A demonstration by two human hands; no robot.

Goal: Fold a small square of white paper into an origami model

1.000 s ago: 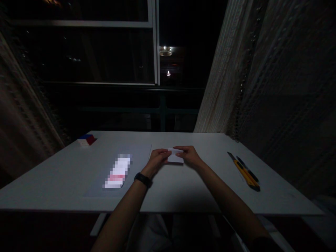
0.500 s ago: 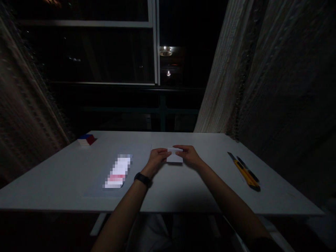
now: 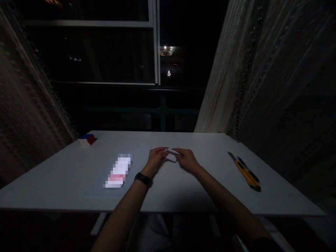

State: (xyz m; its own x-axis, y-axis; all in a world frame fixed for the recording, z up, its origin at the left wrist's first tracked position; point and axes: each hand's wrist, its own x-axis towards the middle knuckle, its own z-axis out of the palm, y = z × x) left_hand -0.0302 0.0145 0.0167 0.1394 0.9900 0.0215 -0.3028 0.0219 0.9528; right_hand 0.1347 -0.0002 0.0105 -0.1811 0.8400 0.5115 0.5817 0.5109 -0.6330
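Observation:
A small folded white paper (image 3: pixel 171 154) is pinched between both hands just above the white table (image 3: pixel 183 189), near its middle. My left hand (image 3: pixel 155 160), with a dark band on the wrist, grips the paper's left side with closed fingers. My right hand (image 3: pixel 185 160) holds the right side, fingers pressed together. The paper lies tilted, nearly edge-on to the camera.
A blurred white and pink sheet (image 3: pixel 118 170) rests on a larger pale sheet (image 3: pixel 123 175) to the left. A coloured cube (image 3: pixel 86 139) sits at the far left corner. A yellow utility knife (image 3: pixel 246 173) and a dark pen (image 3: pixel 248 168) lie at right. Curtains hang on both sides.
The paper has tipped from facing the camera to nearly edge-on, and my right hand has shifted slightly left and toward the left hand.

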